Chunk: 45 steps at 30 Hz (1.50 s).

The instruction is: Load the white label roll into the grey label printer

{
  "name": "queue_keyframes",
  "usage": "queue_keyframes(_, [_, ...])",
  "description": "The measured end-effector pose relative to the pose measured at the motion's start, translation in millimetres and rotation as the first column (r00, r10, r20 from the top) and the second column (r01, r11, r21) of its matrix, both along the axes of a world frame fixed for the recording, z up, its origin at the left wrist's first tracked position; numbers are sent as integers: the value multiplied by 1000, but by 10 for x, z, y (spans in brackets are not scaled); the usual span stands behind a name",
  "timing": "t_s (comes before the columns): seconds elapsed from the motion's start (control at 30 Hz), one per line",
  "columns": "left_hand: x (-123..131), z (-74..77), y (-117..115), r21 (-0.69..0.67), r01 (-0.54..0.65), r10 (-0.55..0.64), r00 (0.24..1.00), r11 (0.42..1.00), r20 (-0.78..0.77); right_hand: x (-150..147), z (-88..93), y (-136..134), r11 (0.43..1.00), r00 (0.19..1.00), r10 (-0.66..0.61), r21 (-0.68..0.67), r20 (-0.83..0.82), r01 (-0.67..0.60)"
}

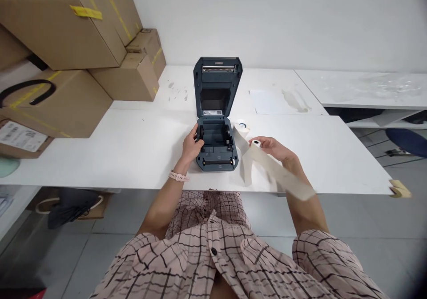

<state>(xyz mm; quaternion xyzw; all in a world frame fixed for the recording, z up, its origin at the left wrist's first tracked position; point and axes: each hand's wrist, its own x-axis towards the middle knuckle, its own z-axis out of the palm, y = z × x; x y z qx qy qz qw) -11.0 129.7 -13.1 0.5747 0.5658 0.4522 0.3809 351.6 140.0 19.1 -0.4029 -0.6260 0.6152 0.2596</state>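
A dark grey label printer (pixel 216 148) stands on the white table (pixel 133 152) with its lid (pixel 217 85) swung up and its roll bay bare. My left hand (pixel 191 147) grips the printer's left side wall, fingers curled over the edge. My right hand (pixel 271 148) holds a small white paper roll core (pixel 255 144) from which a long strip of paper (pixel 283 177) trails toward me over the table edge. A second white roll (pixel 241 127) lies on the table just right of the printer.
Large cardboard boxes (pixel 63 54) are stacked on the left of the table and against the wall. A sheet of paper (pixel 268 101) lies behind the printer. A second white table (pixel 363 88) adjoins at the right. Bags (pixel 66 203) sit on the floor under the table.
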Motion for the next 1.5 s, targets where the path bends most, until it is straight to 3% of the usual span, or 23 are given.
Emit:
queue_keyframes(0.07, [7,4,-10,-33,-30,29,1000,999,-4,-69,241,-40,999,998,-10,39,-64,13])
queue_keyframes(0.13, [18,21,-17,-53,-43,43,999,998,-2,-230,538,-43,982,995,72,180,-70,-59])
queue_keyframes(0.23, [38,48,-12,-44,-59,59,998,997,12,-678,933,62,863,955,272,408,121,-298])
queue_keyframes(0.3, [52,60,-3,-34,-80,80,997,996,16,-1041,1059,183,781,900,277,467,338,-416])
queue_keyframes(0.43, [72,78,-6,-51,-80,82,996,995,35,-1597,948,410,679,651,108,423,751,-600])
queue_keyframes(0.5, [75,87,-16,-65,-71,74,996,995,42,-1728,816,485,663,537,54,372,842,-650])
queue_keyframes(0.6, [75,92,-22,-71,-70,73,997,995,32,-1783,660,546,667,464,27,330,885,-668])
queue_keyframes(0.67, [75,89,-21,-65,-73,75,997,995,31,-1760,603,536,659,471,17,344,882,-669])
queue_keyframes(0.77, [74,90,-32,-62,-66,69,997,996,48,-1652,568,393,609,592,0,469,806,-639])
queue_keyframes(0.87, [71,99,-60,-72,-49,54,996,996,67,-1477,549,75,581,739,85,569,669,-582])
queue_keyframes(0.93, [70,98,-75,-70,-45,50,995,997,81,-1361,519,-193,588,782,137,585,608,-559])
queue_keyframes(1.13, [83,79,-85,-36,27,-20,983,999,181,-1242,365,-754,592,795,-30,652,606,-474])
queue_keyframes(1.5, [115,170,-123,-88,60,-31,954,994,299,-1246,355,-756,593,814,-60,677,578,-437])
